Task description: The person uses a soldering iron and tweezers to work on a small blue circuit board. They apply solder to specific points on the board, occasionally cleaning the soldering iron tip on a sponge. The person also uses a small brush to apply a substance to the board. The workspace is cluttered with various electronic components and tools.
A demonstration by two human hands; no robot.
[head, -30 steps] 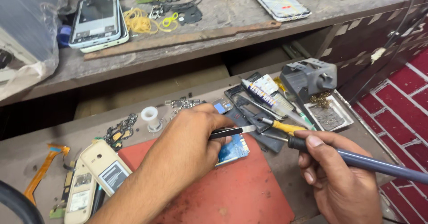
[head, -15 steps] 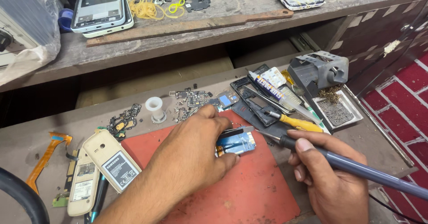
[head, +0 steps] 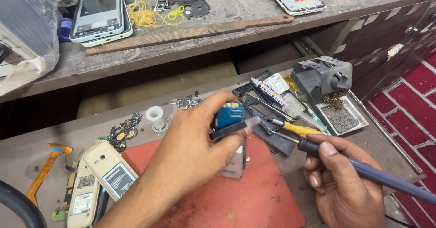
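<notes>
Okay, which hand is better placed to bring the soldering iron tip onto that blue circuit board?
Right hand: it grips the soldering iron, tip toward the blue circuit board. Left hand holds board and tweezers.

The left hand [head: 190,151] hides most of the blue board [head: 229,115]. The blue tool [head: 377,176] runs off the right edge. Its tip is blurry.

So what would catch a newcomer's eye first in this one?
At centre, the left hand lifts a small blue circuit board above the red rubber work mat. To the right, the right hand holds a blue-handled soldering iron aimed at it. Behind, a grey metal iron stand sits at the bench's right edge.
</notes>
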